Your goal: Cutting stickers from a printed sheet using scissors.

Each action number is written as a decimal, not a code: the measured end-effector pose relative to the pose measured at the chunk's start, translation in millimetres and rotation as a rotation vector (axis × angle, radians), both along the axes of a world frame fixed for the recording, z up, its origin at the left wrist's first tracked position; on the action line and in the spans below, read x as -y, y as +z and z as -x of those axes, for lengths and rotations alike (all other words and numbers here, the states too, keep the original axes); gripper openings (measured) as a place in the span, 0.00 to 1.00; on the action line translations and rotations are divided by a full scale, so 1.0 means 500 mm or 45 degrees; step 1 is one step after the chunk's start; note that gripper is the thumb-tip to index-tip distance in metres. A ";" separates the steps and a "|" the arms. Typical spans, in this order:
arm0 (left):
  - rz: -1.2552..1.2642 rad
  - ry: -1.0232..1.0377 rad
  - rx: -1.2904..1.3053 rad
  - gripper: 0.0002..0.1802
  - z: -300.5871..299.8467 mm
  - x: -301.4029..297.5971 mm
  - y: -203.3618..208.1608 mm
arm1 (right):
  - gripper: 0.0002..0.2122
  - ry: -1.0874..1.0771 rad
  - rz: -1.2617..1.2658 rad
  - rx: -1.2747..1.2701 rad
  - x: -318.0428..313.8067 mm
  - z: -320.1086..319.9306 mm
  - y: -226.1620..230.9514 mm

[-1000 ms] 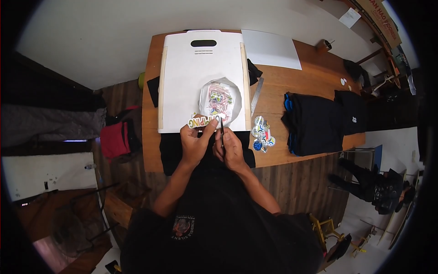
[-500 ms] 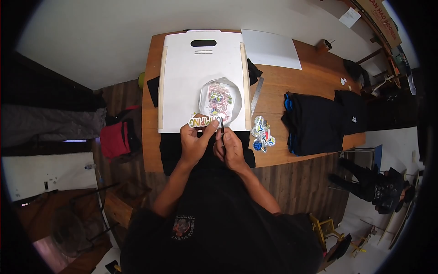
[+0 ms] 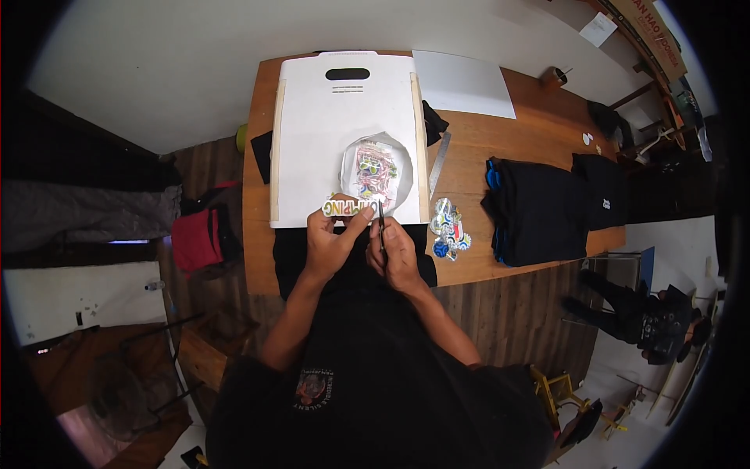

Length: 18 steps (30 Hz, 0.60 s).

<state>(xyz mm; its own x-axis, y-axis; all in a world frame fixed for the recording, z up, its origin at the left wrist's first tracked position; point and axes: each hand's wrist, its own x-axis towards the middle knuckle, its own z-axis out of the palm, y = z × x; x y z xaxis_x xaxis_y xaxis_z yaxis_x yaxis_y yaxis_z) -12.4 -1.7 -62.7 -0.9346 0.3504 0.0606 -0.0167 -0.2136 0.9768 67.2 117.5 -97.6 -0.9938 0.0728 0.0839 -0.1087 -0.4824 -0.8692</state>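
Note:
My left hand (image 3: pixel 332 244) pinches a cut-out sticker (image 3: pixel 344 209) with colourful lettering and a white border, the letters upside down to me. At the sticker's right end, my right hand (image 3: pixel 397 254) is closed round slim dark scissors (image 3: pixel 381 227), their tip touching or very near its edge; the handles are mostly hidden by my fingers. Just beyond both hands, a round white container (image 3: pixel 405 176) holds printed scraps and cut-outs. It stands on a large white board (image 3: pixel 308 148) with a dark oval slot. Black cloth (image 3: pixel 293 254) lies under the board's near edge.
Right of the board, a pile of colourful round stickers (image 3: pixel 449 230) and a metal ruler (image 3: pixel 440 164) lie on the wooden table (image 3: pixel 469 148). Folded black garments (image 3: pixel 543 211) are stacked farther right. A white sheet (image 3: pixel 465 82) covers the back. Another person (image 3: pixel 656 320) is at far right.
The sticker in my left hand has turned slightly, its left end looking a little higher and straighter. The scissors and both hands stay in nearly the same place.

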 end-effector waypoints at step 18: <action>0.334 -0.143 -0.223 0.08 0.007 0.027 -0.020 | 0.06 -0.338 -0.068 0.275 -0.005 0.020 0.019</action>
<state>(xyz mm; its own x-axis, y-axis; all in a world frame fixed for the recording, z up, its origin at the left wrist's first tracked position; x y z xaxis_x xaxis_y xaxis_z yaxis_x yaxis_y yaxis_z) -15.9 -15.4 -72.8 -0.8729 0.4752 0.1109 0.1468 0.0390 0.9884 57.2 120.2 -87.9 -0.9362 0.3321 -0.1154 -0.0352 -0.4150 -0.9091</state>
